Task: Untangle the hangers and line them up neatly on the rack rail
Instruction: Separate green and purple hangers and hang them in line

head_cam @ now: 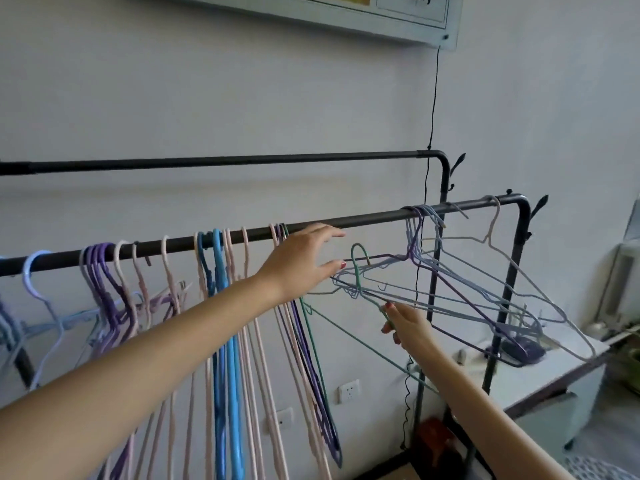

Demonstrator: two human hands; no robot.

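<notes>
A black rack rail runs across the view, rising to the right. Several pink, purple and blue hangers hang in a row on its left half. On the right, a tangle of blue and purple wire hangers hangs from the rail, splayed sideways. A green wire hanger is off the rail, its hook upright amid the tangle's left end. My right hand pinches the green hanger's neck from below. Just under the rail, my left hand reaches with straight fingers, its thumb touching the tangle's left tip.
A second black rail runs higher, close to the wall. A thin black cable hangs down the wall past both rails. A white table stands behind the rack at right. Wall sockets sit low on the wall.
</notes>
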